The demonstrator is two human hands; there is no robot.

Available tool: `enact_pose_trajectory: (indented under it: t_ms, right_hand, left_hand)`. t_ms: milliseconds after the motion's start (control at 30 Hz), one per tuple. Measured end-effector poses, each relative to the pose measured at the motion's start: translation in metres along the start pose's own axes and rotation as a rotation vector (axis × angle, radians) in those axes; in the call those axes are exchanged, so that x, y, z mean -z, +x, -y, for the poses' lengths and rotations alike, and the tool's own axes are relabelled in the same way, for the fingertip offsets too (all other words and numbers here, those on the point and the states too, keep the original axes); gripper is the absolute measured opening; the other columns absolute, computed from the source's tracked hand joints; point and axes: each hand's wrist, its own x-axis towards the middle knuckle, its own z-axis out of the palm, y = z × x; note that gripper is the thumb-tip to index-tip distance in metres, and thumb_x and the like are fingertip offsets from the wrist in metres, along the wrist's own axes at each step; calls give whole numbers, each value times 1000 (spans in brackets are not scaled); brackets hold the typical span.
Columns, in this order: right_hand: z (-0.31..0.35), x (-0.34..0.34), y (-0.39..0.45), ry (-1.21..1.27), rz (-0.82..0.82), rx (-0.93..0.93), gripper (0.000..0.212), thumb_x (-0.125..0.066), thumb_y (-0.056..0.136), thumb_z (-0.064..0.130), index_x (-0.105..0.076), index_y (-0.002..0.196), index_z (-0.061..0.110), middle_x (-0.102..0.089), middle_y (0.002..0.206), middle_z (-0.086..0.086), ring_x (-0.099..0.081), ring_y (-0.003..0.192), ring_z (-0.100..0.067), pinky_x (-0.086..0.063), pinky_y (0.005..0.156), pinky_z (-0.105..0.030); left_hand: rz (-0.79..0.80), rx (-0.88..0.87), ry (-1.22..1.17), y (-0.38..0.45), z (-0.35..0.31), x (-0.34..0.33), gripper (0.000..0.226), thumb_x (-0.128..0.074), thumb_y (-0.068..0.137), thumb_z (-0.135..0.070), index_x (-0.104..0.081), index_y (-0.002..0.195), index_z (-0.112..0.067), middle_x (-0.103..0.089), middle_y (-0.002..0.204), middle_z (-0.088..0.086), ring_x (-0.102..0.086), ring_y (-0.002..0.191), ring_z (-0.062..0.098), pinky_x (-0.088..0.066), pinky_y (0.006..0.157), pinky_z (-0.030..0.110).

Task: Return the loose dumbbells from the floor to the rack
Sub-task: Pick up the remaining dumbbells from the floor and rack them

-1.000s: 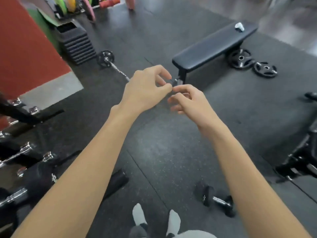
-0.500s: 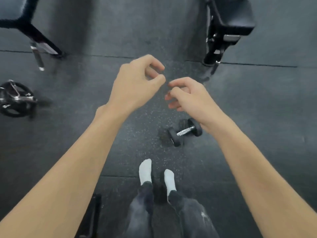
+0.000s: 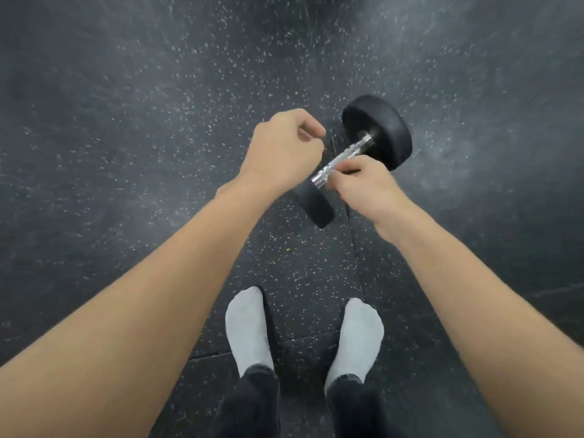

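Observation:
A black dumbbell point(image 3: 377, 134) with a chrome handle lies slanted on the dark speckled floor, just ahead of my feet. My right hand point(image 3: 360, 184) sits on the near part of the handle, with fingers and thumb curled around it. The hand and my left wrist partly cover the dumbbell's near head point(image 3: 316, 207). My left hand point(image 3: 281, 147) hovers just left of the handle, fingers curled in a loose fist with nothing in it. The rack is out of view.
My two feet in white socks point(image 3: 249, 330) stand on the rubber floor tiles point(image 3: 126, 153) right below the dumbbell. Tile seams run past the feet. Nothing else lies on the floor in view.
My view has dropped close to the floor and the dumbbell looks much larger. My right hand has come down onto its handle, and my left hand has lowered beside it.

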Motion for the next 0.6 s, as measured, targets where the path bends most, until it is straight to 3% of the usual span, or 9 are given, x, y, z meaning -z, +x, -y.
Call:
enact_pose_trajectory:
  t_ms: [100,167,267,333,400,500,600]
  right_hand:
    - [-36,-30,34,-54,84,-2,42,-70,88,48,-62,123,28,-68,118,7,-64,104,-17,-48,78,-30]
    - [-39,-46,51,-81,124,44,43,-64,87,55,-61,120,28,-67,106,9,-63,92,-13,-45,69,-28]
    - [-35,-67,69,-343,160,186,39,-61,76,54,-59,105,28,-64,85,7,-59,73,-14,-40,56,-29]
    - [-34,-75,75,-461,61,225,33,-61,81,44,-64,104,21,-69,92,-2,-61,75,-22,-42,58,-30]
    - [-33,-76,74,-505,-25,257,30,-59,91,35,-70,111,15,-74,100,-6,-68,87,-28,-51,69,-35]
    - [-32,-61,61,-483,-42,221,15,-66,86,32,-65,93,19,-67,80,0,-70,88,-30,-53,71,-37]
    - [-26,-18,42,-453,0,196,22,-80,75,37,-61,80,27,-67,79,1,-64,85,-28,-45,68,-33]
  left_hand:
    - [12,29,47,25,31,-45,30,-54,92,-13,-75,108,-27,-66,88,-16,-66,93,10,-50,71,16]
    - [-5,43,68,39,40,-62,30,-53,87,-16,-73,96,-37,-67,88,-17,-68,98,12,-57,87,29]
    - [-8,68,141,51,46,-74,33,-45,77,-18,-67,79,-43,-70,93,-13,-67,106,19,-50,103,47]
    - [-22,106,193,53,44,-77,37,-45,80,-15,-72,89,-39,-69,92,-15,-64,105,17,-42,108,48]
    - [-30,110,225,52,39,-79,40,-46,85,-13,-75,99,-37,-69,92,-16,-60,102,15,-39,108,45]
    - [-22,63,112,45,34,-75,31,-48,88,-17,-71,90,-37,-66,82,-19,-64,100,14,-48,104,46]
    - [-120,76,16,35,40,-70,19,-47,87,-36,-65,84,-41,-72,101,-15,-65,108,16,-47,105,49]
